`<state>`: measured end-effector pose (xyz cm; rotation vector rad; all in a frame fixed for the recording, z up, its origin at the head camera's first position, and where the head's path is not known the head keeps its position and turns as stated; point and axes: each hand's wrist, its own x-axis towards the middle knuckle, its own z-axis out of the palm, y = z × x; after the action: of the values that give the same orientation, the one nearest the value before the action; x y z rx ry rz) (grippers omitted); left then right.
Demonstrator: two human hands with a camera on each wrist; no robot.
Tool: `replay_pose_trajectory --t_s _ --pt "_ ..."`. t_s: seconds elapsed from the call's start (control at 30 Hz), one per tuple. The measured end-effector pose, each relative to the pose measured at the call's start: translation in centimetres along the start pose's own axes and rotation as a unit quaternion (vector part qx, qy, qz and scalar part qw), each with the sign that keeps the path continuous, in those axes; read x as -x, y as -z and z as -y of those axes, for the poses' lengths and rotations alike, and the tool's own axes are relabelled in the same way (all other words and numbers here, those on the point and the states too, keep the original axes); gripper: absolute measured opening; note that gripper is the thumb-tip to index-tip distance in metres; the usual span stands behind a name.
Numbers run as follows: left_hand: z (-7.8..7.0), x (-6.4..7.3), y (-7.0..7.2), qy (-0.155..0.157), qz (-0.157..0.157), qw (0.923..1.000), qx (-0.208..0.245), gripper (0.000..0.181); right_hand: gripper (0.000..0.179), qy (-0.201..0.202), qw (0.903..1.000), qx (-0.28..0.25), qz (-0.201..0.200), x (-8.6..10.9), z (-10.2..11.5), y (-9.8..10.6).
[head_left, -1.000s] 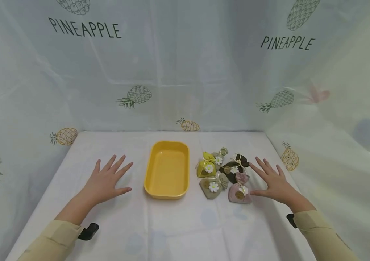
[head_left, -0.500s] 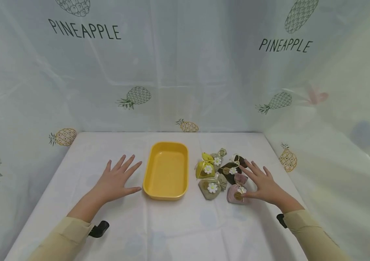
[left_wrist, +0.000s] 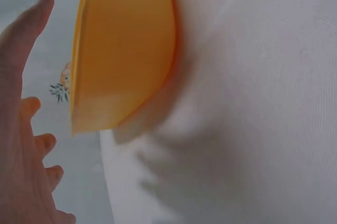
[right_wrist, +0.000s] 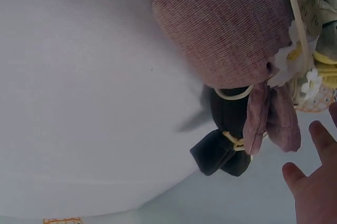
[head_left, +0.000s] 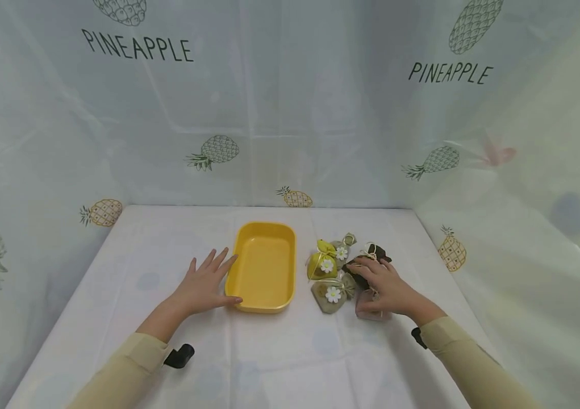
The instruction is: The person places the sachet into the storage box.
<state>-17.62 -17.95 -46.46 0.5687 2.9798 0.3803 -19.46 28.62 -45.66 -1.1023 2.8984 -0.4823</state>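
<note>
My left hand (head_left: 200, 289) has its fingers spread at the left side of a yellow tray (head_left: 266, 267), fingertips and thumb overlapping its rim in the head view. The left wrist view has the thumb and fingers beside the tray's outer wall (left_wrist: 126, 40), holding nothing. Over a pink drawstring pouch (head_left: 366, 312) and a dark one (head_left: 380, 253) hovers my right hand (head_left: 392, 288), fingers extended, partly hiding both. In the right wrist view the pink pouch (right_wrist: 226, 24) is large, with the dark pouch (right_wrist: 229, 113) behind it and the fingers at the right edge.
Left of the right hand lie a yellow-green pouch (head_left: 320, 268), a beige pouch (head_left: 325, 302) and a grey-green pouch (head_left: 344, 245), each with a white flower. A white cloth (head_left: 279, 363) covers the table. Pineapple-print curtains (head_left: 346, 113) enclose the back and sides.
Both hands have moved inward: the left one rightward to the tray's edge, the right one leftward over the pink and dark pouches. The tray and pouches have stayed in place.
</note>
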Motion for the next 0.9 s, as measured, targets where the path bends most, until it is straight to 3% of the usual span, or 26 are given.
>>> replay_pose_trajectory --t_s 0.2,0.43,0.63,0.9 --pt "-0.4 -0.5 -1.0 0.013 0.010 0.9998 0.013 0.115 0.087 0.024 0.9991 0.007 0.034 -1.5 0.6 -0.7" --pt "0.0 -1.0 -1.7 0.022 0.025 0.9990 0.031 0.125 0.075 0.002 0.9970 0.013 0.076 -2.6 1.0 -1.3" --pt "0.3 -1.3 -2.2 0.026 0.050 0.9973 0.047 0.129 0.072 -0.023 0.9934 -0.039 0.105 -3.3 1.1 -2.1" --pt "0.1 -1.5 -2.1 0.044 0.069 0.9951 0.055 0.129 0.065 -0.047 0.9877 -0.098 0.113 -4.3 0.9 -3.2"
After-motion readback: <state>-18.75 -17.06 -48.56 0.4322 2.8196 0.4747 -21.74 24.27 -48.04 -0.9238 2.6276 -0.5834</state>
